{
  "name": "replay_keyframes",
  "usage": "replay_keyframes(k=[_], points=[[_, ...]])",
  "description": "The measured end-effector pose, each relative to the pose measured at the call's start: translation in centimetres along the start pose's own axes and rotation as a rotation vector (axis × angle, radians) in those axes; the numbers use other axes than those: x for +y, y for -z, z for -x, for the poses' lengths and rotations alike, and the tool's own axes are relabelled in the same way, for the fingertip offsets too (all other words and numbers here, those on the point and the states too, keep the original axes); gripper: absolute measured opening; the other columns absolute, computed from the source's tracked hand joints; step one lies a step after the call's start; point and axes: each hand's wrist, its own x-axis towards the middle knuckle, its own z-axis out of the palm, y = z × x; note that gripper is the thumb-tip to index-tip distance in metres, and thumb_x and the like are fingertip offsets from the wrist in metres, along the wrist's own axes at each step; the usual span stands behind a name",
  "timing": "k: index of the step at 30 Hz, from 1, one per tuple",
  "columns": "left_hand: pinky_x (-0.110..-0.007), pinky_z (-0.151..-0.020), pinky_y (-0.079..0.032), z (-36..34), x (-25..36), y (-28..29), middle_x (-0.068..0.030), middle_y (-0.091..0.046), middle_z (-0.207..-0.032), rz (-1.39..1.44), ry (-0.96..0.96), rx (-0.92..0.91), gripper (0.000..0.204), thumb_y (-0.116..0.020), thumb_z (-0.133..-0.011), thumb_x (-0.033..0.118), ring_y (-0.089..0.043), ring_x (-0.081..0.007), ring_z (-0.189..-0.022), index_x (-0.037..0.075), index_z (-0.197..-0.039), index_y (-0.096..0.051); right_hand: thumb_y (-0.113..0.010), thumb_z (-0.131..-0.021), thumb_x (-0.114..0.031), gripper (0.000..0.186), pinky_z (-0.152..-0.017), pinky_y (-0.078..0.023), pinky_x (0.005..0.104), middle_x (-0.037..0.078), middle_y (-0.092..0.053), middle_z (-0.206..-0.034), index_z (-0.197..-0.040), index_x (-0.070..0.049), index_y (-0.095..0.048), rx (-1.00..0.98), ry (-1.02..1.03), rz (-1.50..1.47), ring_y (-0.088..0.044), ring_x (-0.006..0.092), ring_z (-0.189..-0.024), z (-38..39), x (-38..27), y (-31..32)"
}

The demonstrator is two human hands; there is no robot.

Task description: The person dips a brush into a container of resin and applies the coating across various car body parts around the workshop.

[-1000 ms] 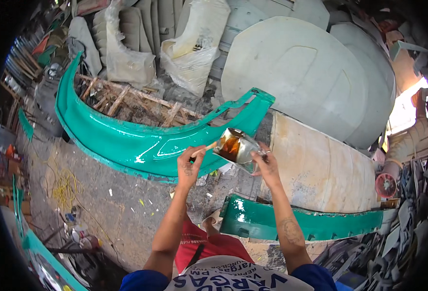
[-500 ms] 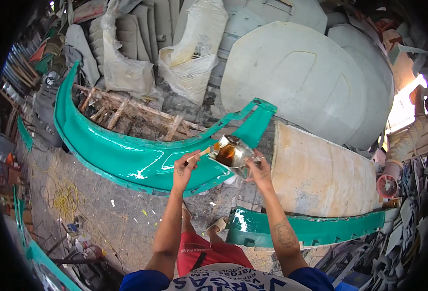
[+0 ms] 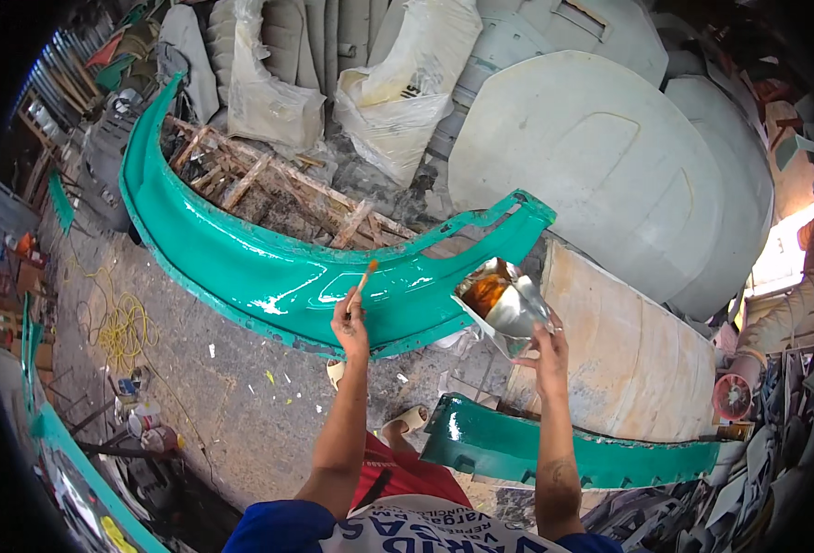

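My left hand (image 3: 351,324) is closed around the handle of a small paintbrush (image 3: 364,281). The brush points away from me, its tip above the glossy green curved mould (image 3: 213,241); whether bristles touch the surface I cannot tell. My right hand (image 3: 547,358) grips the edge of a silver-lined container (image 3: 520,311), cut open and tilted, with amber liquid (image 3: 486,293) inside. That container hangs over the right end of the green mould. A smaller green strip-shaped mould (image 3: 563,452) lies on the floor near my right forearm.
Behind the green mould lies a wooden frame (image 3: 241,182). Large pale round panels (image 3: 600,166) lean at the back right, beside a tan sheet (image 3: 628,341). Plastic-wrapped parts (image 3: 402,88) stand at the back. A yellow cord (image 3: 123,327) is coiled on the floor at left.
The brush has come away from the container's mouth and is now above the green mould, pointing forward. My right hand has moved the container to the right, apart from the brush. The whole view has shifted.
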Motion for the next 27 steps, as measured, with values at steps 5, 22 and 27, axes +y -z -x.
replay_keyframes(k=[5, 22, 27], points=[[-0.026, -0.057, -0.041, 1.2, 1.9, -0.6, -0.0025, -0.053, -0.087, -0.043, -0.047, 0.319, 0.029, -0.062, -0.099, 0.015, -0.049, -0.0086, -0.066, 0.002, -0.124, -0.067, -0.062, -0.095, -0.034, 0.067, -0.057, -0.064, 0.0347, 0.005, -0.056, -0.095, -0.149, -0.004, -0.036, 0.047, 0.003, -0.037, -0.058, 0.0126, -0.081, 3.5, 0.1, 4.3], [-0.037, -0.062, -0.047, 5.2, 3.4, -12.4, -0.0149, -0.061, -0.092, -0.177, -0.241, -0.017, 0.025, -0.062, -0.096, 0.012, -0.060, -0.0259, -0.072, 0.000, -0.116, -0.069, -0.054, -0.099, -0.044, 0.067, -0.062, -0.064, 0.0418, 0.017, -0.048, -0.140, -0.152, -0.010, -0.030, 0.153, 0.038, -0.177, -0.062, 0.0318, -0.112, 12.0, 0.8, 10.6], [-0.033, -0.056, -0.042, 1.0, 2.2, -6.9, -0.0103, -0.057, -0.081, -0.128, -0.265, -0.005, 0.021, -0.064, -0.096, 0.012, -0.054, -0.0190, -0.068, 0.002, -0.112, -0.072, -0.054, -0.099, -0.043, 0.067, -0.061, -0.064, 0.0422, 0.014, -0.048, -0.140, -0.152, -0.011, -0.028, 0.195, 0.019, -0.202, -0.060, 0.0302, -0.116, 12.0, 0.9, 10.2]])
